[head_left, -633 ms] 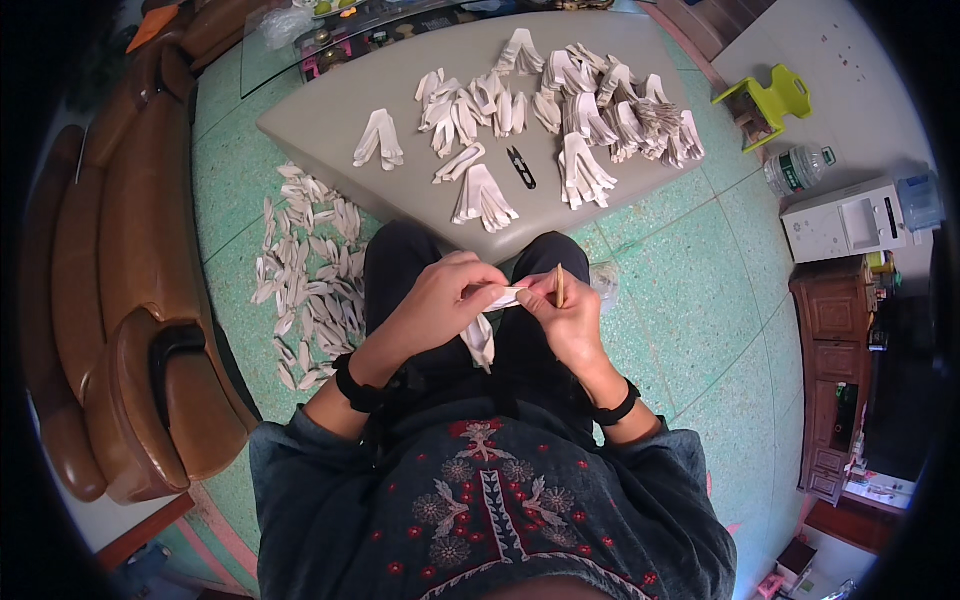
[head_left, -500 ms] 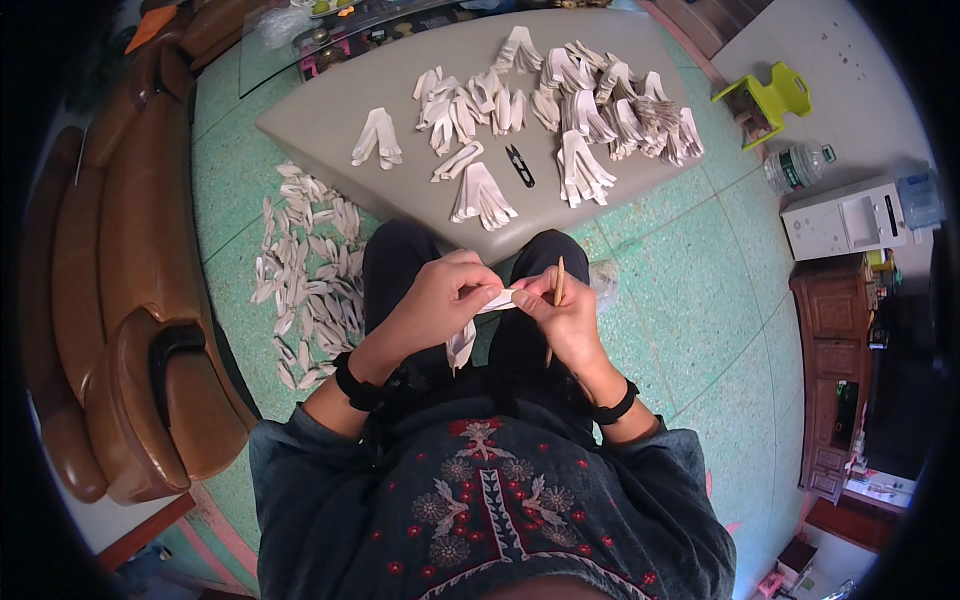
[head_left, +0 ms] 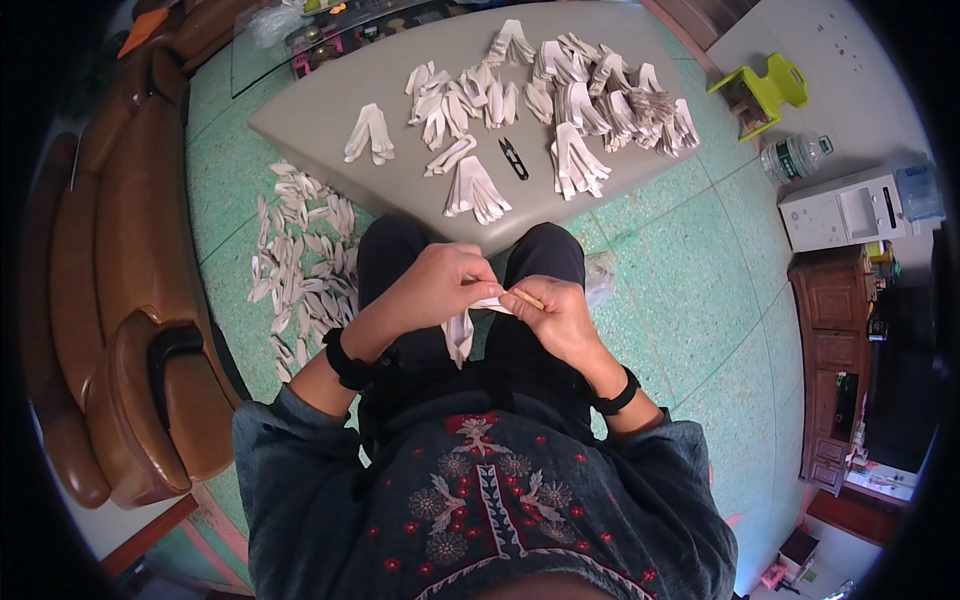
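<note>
Over my lap, my left hand (head_left: 445, 287) pinches a white fabric strip (head_left: 459, 338) whose pointed end hangs below the fingers. My right hand (head_left: 558, 318) grips a thin wooden stick (head_left: 527, 298), its tip directed left at the fabric between both hands. The right fingertips meet the same strip, close to the left ones. Part of the strip is hidden behind my fingers. Beyond my knees, a beige table (head_left: 330, 110) carries bundles of similar white fabric strips (head_left: 477, 192) and a pair of black thread snips (head_left: 513, 158).
A heap of loose white strips (head_left: 305, 265) covers the green floor at left, beside a brown leather sofa (head_left: 150, 250). To the right stand a lime-green chair (head_left: 770, 92), a large water bottle (head_left: 797, 158), a white water dispenser (head_left: 842, 210) and a wooden cabinet (head_left: 835, 330).
The wooden stick in my right hand has swung from upright to nearly level, its tip now at the fabric. Both hands stay close together; the head view has shifted slightly.
</note>
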A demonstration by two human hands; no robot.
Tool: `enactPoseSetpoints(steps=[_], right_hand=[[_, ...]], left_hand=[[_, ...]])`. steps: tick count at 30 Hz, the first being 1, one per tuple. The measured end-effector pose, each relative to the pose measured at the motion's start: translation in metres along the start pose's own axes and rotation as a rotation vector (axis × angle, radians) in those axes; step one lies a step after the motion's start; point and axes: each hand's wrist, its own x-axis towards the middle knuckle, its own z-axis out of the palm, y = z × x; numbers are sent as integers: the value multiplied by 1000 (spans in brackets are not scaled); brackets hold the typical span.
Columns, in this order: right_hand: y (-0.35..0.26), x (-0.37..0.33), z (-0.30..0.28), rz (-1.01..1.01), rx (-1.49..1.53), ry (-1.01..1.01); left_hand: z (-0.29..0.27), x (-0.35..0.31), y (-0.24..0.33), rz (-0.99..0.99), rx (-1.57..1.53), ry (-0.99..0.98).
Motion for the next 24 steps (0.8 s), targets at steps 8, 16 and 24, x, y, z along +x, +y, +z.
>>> enactPoseSetpoints(steps=[8,16,24], right_hand=[[14,-2,-11,-36,-11,-229],[24,11,11,250,329,196],[15,23,21,-3,101,286]], left_hand=[[-28,0,-23,-229,-274,-277],[16,-3,-1,-362,-66,274],[43,-13,-11,-215,27,385]])
